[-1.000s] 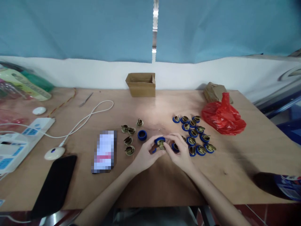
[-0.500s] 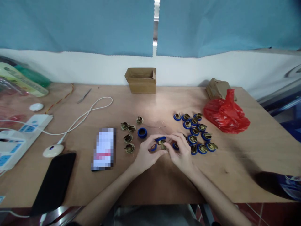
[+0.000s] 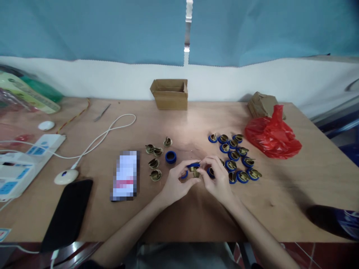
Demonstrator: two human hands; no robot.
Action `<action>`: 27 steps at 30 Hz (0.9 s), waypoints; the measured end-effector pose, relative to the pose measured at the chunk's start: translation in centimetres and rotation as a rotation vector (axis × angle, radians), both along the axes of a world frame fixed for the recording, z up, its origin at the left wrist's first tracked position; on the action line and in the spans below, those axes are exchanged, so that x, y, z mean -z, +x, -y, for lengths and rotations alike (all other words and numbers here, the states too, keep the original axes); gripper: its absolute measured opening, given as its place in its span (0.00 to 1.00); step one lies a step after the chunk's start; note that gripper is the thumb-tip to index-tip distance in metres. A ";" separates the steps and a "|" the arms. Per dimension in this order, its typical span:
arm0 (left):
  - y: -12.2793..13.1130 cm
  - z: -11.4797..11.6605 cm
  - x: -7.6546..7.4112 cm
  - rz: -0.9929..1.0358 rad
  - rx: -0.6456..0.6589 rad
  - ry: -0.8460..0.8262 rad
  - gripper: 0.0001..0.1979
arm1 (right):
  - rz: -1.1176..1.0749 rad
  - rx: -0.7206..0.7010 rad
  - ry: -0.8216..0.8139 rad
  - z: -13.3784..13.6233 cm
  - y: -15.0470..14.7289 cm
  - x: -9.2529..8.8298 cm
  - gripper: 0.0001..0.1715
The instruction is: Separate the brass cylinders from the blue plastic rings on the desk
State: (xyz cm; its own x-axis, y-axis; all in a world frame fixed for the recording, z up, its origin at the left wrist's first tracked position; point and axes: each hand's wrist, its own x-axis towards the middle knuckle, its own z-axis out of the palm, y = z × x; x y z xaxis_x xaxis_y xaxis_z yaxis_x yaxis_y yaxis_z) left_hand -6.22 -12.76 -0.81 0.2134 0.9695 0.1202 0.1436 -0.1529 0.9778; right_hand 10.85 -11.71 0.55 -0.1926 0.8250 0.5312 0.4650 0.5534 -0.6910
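Head view: left hand [image 3: 177, 182] and right hand [image 3: 220, 180], equally near, grip a brass fitting [image 3: 194, 169] between them over the bench [image 3: 218, 116]; its blue ring [image 3: 193, 164] lies crosswise on the far side.

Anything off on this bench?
One thing: the black phone at near left seems to jut past the table's front edge, so it might get knocked off. I see no spill or damage around the blue-and-brass piece between left hand and right hand.
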 end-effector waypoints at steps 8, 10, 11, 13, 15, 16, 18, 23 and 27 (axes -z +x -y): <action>-0.1 -0.2 0.1 0.030 0.018 0.017 0.22 | -0.001 -0.030 -0.053 0.0 -0.2 0.0 0.06; -0.1 -0.1 0.2 -0.003 0.012 0.024 0.22 | 0.011 -0.045 -0.071 -0.1 -0.2 0.0 0.05; -0.1 0.0 0.2 -0.021 0.010 0.030 0.22 | 0.018 -0.054 -0.080 -0.1 -0.2 -0.1 0.06; -0.1 0.1 0.1 -0.045 0.011 0.051 0.22 | 0.033 -0.073 -0.092 -0.1 -0.1 -0.1 0.06; -0.2 0.2 -0.1 -0.065 0.014 0.075 0.22 | 0.050 -0.092 -0.099 -0.1 -0.2 -0.1 0.07; -0.2 0.2 -0.1 -0.067 0.014 0.083 0.22 | 0.060 -0.100 -0.101 -0.1 -0.1 0.0 0.08; -0.3 0.2 -0.3 -0.060 0.014 0.090 0.21 | 0.078 -0.112 -0.106 0.0 -0.1 0.0 0.08; -0.4 0.0 -0.1 -0.025 0.019 0.080 0.18 | 0.099 -0.166 -0.121 0.2 0.0 0.1 0.07; -1.0 -0.6 0.2 0.006 0.009 0.088 0.20 | 0.029 -0.133 -0.137 0.3 0.0 -0.2 0.06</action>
